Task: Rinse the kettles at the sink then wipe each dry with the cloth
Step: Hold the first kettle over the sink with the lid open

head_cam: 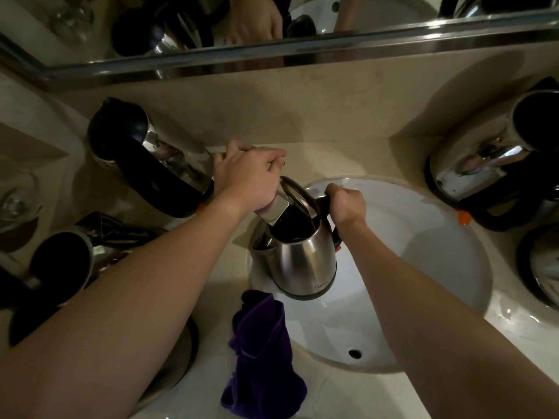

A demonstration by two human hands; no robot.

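A steel kettle with its lid open hangs over the left part of the white sink. My right hand grips its black handle. The flat chrome tap spout reaches over the kettle's open mouth. My left hand is curled round the tap handle above the spout. A purple cloth lies crumpled on the counter at the sink's left rim. I cannot see any water running.
More steel kettles stand on the beige counter: two at the left and two at the right. A glass sits at the far left edge. A mirror with a metal frame runs along the back.
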